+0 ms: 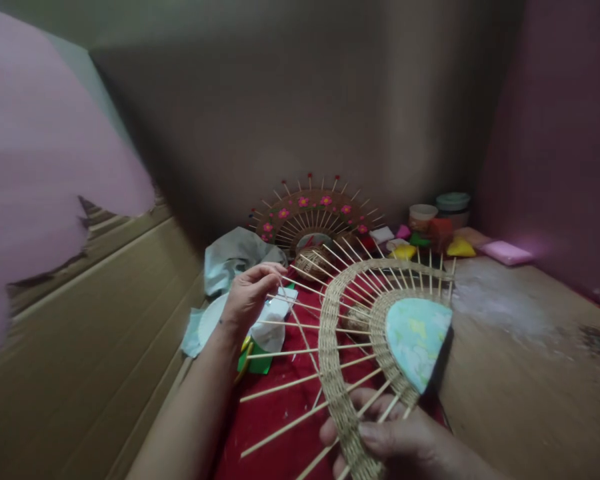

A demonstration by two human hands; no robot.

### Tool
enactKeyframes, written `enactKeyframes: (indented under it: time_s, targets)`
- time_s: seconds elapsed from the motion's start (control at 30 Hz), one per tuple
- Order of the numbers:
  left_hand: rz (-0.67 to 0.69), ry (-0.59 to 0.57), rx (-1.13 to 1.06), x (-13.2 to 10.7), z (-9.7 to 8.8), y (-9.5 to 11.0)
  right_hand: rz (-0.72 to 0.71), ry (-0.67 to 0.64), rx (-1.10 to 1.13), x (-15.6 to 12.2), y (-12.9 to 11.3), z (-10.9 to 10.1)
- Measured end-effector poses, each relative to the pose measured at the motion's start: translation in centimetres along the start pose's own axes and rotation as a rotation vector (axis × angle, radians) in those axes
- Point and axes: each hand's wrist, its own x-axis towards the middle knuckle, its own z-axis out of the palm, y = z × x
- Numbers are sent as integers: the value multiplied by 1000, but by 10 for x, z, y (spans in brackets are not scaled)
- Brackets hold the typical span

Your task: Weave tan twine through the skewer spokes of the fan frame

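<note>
A half-round woven fan frame (pixel 333 333) made of thin sticks stands tilted in front of me, with a woven twine band across its spokes. At its centre is a half-disc (pixel 417 337) covered in pale blue floral cloth. My right hand (pixel 395 427) grips the lower end of the woven band, fingers wrapped around it and the spokes. Up at the left, my left hand (pixel 254 290) pinches a strand of twine (pixel 300 327) that runs down to the band. Its fingertips are close to the outer spoke ends.
A finished-looking fan with pink flowers (pixel 305 203) leans on the back wall. Wicker balls (pixel 313 263), yellow scissors (pixel 244 357) and crumpled cloth (pixel 240 253) lie around the red cloth (pixel 300 357). Tubs (pixel 453 207) and coloured packets (pixel 507 252) stand back right. Cardboard (pixel 95 347) borders the left.
</note>
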Motion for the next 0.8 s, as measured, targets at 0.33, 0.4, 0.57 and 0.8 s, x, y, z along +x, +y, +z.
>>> enactKeyframes:
  time_s: [0.33,0.4,0.57,0.8]
  targets:
    - [-102,-60,118,0,-1,15,70,-31,-139,-1,-15,7]
    - [-170,-130,166,2,-5,17,81,-27,-144,0,-13,4]
    - [-456,-306,-69,14,-17,9,96,-72,-185,4,-9,-5]
    - [-364,-276,-338,17,-10,-27,127,-54,-218,5,-16,-1]
